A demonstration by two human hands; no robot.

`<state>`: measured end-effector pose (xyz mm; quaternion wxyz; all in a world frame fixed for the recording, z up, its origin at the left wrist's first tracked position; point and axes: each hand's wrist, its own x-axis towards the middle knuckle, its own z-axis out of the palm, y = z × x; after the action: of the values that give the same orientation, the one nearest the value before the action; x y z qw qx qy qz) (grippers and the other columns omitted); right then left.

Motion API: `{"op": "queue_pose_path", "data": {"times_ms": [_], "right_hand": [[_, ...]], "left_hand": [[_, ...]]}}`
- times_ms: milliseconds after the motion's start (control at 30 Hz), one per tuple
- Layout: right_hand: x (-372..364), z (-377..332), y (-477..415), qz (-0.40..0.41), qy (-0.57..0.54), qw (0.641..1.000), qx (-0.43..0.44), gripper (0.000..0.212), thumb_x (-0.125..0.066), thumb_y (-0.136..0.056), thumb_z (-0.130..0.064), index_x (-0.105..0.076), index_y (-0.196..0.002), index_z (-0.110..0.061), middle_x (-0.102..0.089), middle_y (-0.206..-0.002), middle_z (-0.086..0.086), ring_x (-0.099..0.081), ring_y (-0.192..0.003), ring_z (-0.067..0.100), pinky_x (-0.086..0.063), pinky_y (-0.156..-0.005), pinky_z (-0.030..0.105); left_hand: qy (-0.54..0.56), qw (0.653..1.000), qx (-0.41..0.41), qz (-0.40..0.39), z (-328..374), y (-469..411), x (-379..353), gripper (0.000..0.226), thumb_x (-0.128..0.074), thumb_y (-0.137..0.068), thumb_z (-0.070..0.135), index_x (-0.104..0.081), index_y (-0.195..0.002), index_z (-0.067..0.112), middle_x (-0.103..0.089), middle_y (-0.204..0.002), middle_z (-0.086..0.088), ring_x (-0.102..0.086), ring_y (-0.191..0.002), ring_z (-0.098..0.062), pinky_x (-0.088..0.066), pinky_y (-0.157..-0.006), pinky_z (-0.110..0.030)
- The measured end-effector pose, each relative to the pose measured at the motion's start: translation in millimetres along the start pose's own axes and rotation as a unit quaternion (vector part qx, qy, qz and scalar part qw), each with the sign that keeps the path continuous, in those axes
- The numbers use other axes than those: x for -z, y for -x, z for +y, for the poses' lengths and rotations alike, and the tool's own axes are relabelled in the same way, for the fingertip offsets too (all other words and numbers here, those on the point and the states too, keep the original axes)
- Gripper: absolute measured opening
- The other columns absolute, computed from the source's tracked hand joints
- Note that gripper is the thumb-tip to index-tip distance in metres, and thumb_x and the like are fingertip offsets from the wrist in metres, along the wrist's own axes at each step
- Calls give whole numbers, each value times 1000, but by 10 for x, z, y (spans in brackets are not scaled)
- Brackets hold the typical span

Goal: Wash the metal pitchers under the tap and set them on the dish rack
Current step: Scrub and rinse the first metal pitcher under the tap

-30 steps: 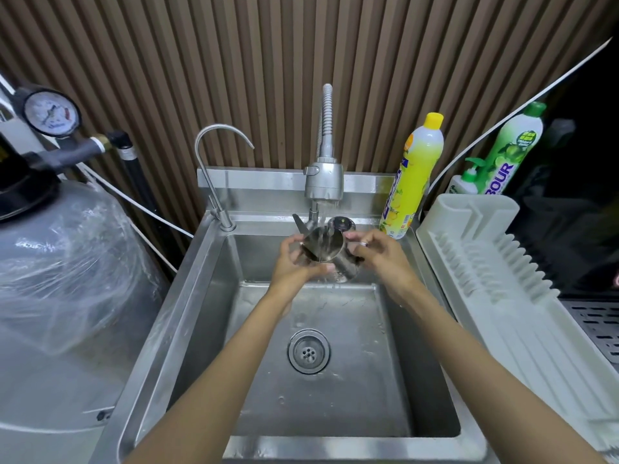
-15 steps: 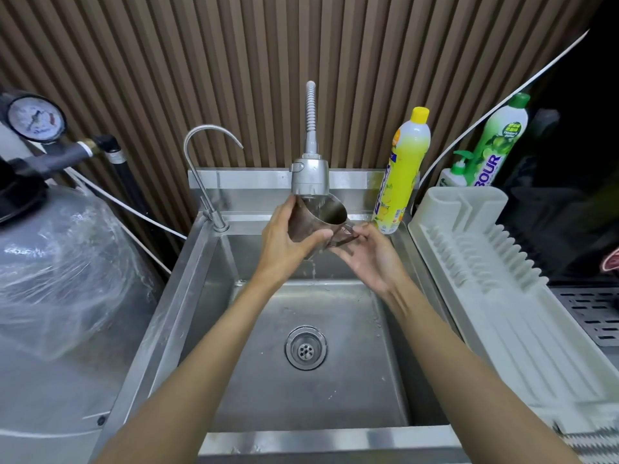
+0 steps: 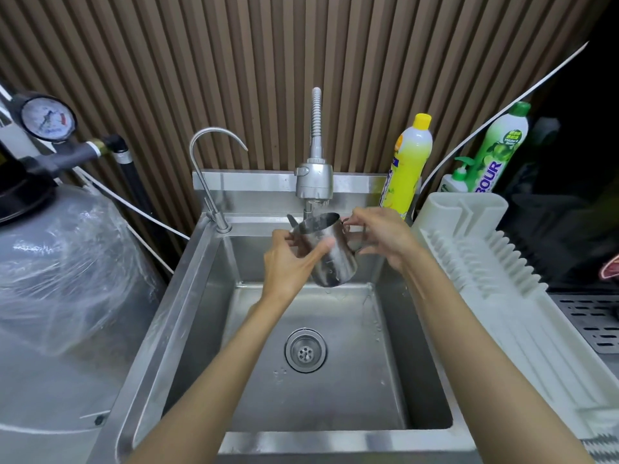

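A small metal pitcher (image 3: 335, 259) hangs over the steel sink (image 3: 187, 296), just under the spray tap (image 3: 314, 180), its mouth tilted up toward the tap. My left hand (image 3: 288, 262) grips its body from the left, thumb across the front. My right hand (image 3: 382, 236) holds it by the handle on the right side. Water drips from the pitcher's base. The white dish rack (image 3: 502, 283) stands to the right of the sink with nothing on it.
A thin gooseneck tap (image 3: 214, 169) rises at the sink's back left. A yellow soap bottle (image 3: 408, 162), a green bottle (image 3: 499, 152) and a small pump bottle (image 3: 455, 182) stand behind the rack. A plastic-wrapped tank (image 3: 60, 279) with a gauge (image 3: 48, 118) fills the left. The drain (image 3: 304, 350) sits mid-basin.
The pitcher has turned and dropped slightly under the tap. My right hand has moved up from below it to its handle, and my left hand has slid lower on its body.
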<state>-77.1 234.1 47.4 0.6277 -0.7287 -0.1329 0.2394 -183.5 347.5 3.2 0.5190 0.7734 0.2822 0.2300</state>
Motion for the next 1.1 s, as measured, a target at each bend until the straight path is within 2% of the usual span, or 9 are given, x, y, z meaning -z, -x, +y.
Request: {"op": "queue_pose_path", "data": {"times_ms": [100,233,400,467,567,700,833,967,1100], "right_hand": [[8,-88,-27,33,39,997,65,29,-59,-83,-11,-47,-57,-16,-59,-77,10,-56,-77,19,-39,-58,26],[-25,-112,-36,24,43,990,135,29,-56,-85,-5,-44,-60,-16,-67,-100,17,-61,-88,13,-44,-68,14],[-102,20,-103,-6,-5,983,184,29,-44,-87,5,-40,-66,-15,-66,-100,1,-60,-88,2,-45,-68,10],[-117,79,-131,-28,-20,986,161,28,-45,-88,3,-40,-69,-16,-66,-96,-6,-59,-83,2,-44,-68,15],[-140,225,-154,-66,-107,989,82,25,-43,-93,-2,-41,-72,-16,-63,-83,-2,-58,-79,13,-42,-77,30],[-196,427,-60,-130,-269,954,2,21,-42,-94,-4,-44,-75,-13,-62,-86,11,-61,-88,28,-50,-87,39],[-271,506,45,-150,-366,918,-28,15,-42,-95,-8,-48,-82,-10,-64,-98,18,-64,-98,35,-55,-87,47],[-265,466,130,-110,-273,955,-28,23,-39,-99,-16,-58,-88,-9,-68,-94,12,-66,-90,28,-57,-78,46],[-182,386,117,-31,-85,995,-34,29,-43,-97,-23,-63,-107,-4,-70,-92,10,-67,-81,24,-59,-63,41]], "left_hand": [[53,998,20,-8,-51,27,-144,56,-82,-63,40,-44,-95,14,-60,-82,9,-60,-81,-10,-44,-64,-11],[182,983,33,-13,-122,-37,-315,60,-87,-58,26,-38,-91,24,-64,-96,0,-65,-93,-15,-50,-87,-29],[231,972,7,42,-103,-78,-317,63,-80,-65,1,-31,-103,12,-57,-96,8,-59,-90,-3,-45,-83,-17],[207,975,-31,73,-89,-76,-261,65,-81,-63,-1,-32,-104,14,-57,-98,6,-59,-91,-6,-44,-85,-16],[140,982,-102,71,-50,-52,-115,68,-82,-63,1,-36,-109,19,-55,-104,7,-56,-93,12,-39,-87,-3],[29,980,-195,25,-70,-34,126,70,-74,-66,39,-37,-124,39,-47,-126,23,-46,-123,-5,-29,-111,-51],[-54,976,-211,-6,22,-26,263,75,-70,-70,45,-38,-135,25,-48,-136,4,-43,-126,-11,-37,-107,-41],[-146,972,-183,-2,101,-19,265,80,-64,-69,64,-35,-135,28,-52,-131,5,-49,-121,-16,-42,-99,-43],[-139,987,-83,5,116,49,153,66,-67,-68,61,-40,-111,19,-60,-107,1,-58,-102,-24,-46,-91,-47]]}}
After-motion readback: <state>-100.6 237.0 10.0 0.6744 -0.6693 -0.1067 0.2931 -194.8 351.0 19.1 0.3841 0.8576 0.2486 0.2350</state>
